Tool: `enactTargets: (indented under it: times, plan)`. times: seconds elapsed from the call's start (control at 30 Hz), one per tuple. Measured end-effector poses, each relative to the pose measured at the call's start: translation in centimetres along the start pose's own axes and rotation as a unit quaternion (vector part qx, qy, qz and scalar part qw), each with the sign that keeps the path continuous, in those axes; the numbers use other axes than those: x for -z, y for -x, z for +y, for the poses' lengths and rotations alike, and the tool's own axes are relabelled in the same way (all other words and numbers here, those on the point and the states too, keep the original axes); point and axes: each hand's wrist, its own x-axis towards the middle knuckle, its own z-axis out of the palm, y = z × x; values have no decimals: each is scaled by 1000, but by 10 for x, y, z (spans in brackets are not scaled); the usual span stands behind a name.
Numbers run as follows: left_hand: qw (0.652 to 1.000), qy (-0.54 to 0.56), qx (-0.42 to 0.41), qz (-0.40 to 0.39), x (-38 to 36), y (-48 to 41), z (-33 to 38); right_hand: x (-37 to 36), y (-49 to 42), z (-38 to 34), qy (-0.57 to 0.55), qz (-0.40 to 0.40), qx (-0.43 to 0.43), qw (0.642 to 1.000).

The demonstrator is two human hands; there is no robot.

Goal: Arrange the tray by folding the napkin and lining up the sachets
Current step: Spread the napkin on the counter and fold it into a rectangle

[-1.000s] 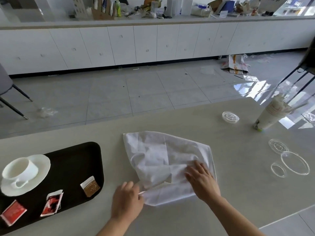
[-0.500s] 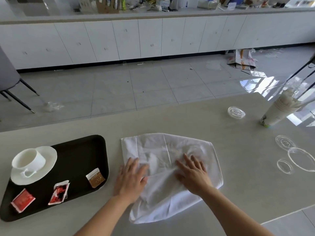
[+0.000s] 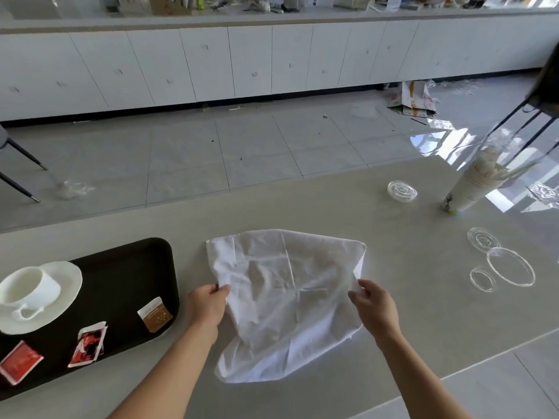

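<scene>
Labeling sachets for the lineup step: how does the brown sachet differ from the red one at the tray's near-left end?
Colour: the brown sachet is brown with a white strip along its top edge; the red sachet is red with a pale border.
Position: the brown sachet sits by the black tray's right rim, nearest the napkin; the red sachet lies at the tray's opposite end.
Shared: both lie flat on the tray, skewed, not lined up, with neither hand on them.

white cup point(image 3: 25, 287) on saucer point(image 3: 60, 300), clear lids point(image 3: 510, 270), stacked paper cups point(image 3: 475, 184)

Office pantry or cafe workroom; long white cabinets point(image 3: 211, 65); cluttered counter point(image 3: 272, 13); tiled floor point(image 3: 242, 152).
</scene>
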Motion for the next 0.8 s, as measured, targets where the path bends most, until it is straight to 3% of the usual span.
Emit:
enactTargets:
  times: [0.07,0.17,0.27,0.37,0.43,0.5,0.63,0.7,0.8]
  plan:
    - [998,49,-36,-7,8,6,8,9,0,1,-63,-77,35,994]
    - [989,70,-107,-77,28,16,15,20,0,10,41,-147,108,982]
    - [977,-42,-156,-138,41,16,9,24,0,13,112,-95,163,976]
    - [970,-85,-224,-40,48,10,9,38,-1,0,-33,-6,184,982]
    - [967,-85,-236,53,53,6,14,49,-5,-8,-60,54,188,979]
    - [962,-138,-213,102,56,3,18,56,-8,-10,33,77,199,976]
    - [943,-316,-107,23,58,4,13,51,-15,3,253,-44,125,958]
    - [916,-386,-106,24,59,12,4,48,-16,11,330,-81,90,936]
    - [872,-451,-171,87,56,24,-6,38,-21,11,350,-17,106,931]
